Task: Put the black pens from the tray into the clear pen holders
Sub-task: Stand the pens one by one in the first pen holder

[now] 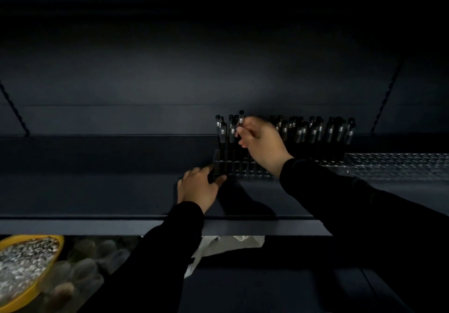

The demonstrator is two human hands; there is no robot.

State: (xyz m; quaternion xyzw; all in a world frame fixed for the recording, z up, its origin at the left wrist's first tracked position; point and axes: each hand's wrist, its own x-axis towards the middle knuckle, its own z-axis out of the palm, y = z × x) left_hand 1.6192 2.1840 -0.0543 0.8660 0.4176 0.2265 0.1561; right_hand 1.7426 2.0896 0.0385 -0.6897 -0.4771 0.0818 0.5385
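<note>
A clear pen holder (pixel 239 166) stands on a dark shelf (pixel 97 191), with several black pens (pixel 224 130) upright in its left part. More black pens (pixel 323 130) stand in a row further right. My right hand (pixel 262 145) pinches one black pen (pixel 241 120) by its upper part, above the holder. My left hand (pixel 198 187) grips the holder's left front corner, thumb against its front wall. Both arms wear black sleeves.
A clear holder with a grid of holes (pixel 398 165) lies on the shelf at the right. Below the shelf, a yellow tray (pixel 49 267) of small pale pieces sits at the lower left, and white crumpled plastic (pixel 226 245) lies under the shelf's front edge.
</note>
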